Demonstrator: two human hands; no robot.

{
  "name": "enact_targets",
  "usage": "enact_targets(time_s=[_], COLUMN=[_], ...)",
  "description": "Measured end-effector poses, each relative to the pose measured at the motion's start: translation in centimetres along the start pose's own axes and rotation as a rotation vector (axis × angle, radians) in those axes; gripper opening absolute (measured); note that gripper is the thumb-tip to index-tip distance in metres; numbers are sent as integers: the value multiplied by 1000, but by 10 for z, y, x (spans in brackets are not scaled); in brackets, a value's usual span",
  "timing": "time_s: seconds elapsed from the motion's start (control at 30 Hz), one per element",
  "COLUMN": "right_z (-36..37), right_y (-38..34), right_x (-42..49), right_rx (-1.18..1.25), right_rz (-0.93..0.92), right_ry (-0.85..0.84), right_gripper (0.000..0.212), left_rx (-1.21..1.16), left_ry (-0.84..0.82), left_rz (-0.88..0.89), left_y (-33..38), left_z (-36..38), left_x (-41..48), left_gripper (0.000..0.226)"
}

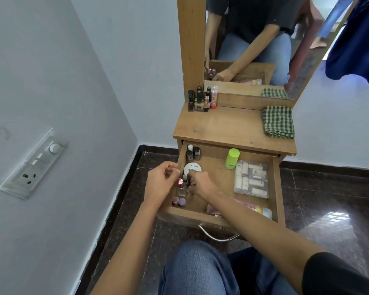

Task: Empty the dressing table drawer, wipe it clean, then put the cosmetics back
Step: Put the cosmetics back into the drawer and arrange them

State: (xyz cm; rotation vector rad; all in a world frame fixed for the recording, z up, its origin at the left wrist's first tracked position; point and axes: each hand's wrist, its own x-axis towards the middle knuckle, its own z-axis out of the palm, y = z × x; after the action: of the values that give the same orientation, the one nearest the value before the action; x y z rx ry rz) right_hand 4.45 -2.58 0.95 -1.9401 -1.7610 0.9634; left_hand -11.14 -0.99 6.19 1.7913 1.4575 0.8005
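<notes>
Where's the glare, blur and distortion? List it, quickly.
Head view: window glare on the glossy floor right of the drawer; wide-angle bending tilts the mirror frame and wall socket; floor and jeans soften toward the bottom corners; light is even, with faint shadows.

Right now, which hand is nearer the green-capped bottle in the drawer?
Right. The right hand is inside the drawer, left of the green-capped bottle and toward the drawer front; the left hand is farther left, at the drawer's left wall.

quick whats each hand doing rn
left hand: fingers curled, cannot tell if it holds anything
right hand: gripping a small dark-capped bottle
</notes>
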Motion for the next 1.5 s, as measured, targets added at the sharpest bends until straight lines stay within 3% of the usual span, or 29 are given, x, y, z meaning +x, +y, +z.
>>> enact_targets(time_s=[0.7, 1.13, 1.33, 1.5], right_z=[-1, -113, -160, -176], right_y=[-1, -10, -12, -15], right_x=[-6, 11, 49, 85], right_rx=[124, 318, 224, 173], right_rz=[-34, -116, -111, -181], right_ry=[65, 500, 597, 596], right_gripper=[23, 10, 22, 45], left_rx=[21, -62, -40, -63], left_ry=[-4, 36, 41, 118], left_rz=[-9, -6, 87, 96], left_y=[-4, 40, 68, 83], left_z=[5, 18, 30, 32], left_x=[5, 43, 93, 137], left_gripper=[11, 13, 15, 23])
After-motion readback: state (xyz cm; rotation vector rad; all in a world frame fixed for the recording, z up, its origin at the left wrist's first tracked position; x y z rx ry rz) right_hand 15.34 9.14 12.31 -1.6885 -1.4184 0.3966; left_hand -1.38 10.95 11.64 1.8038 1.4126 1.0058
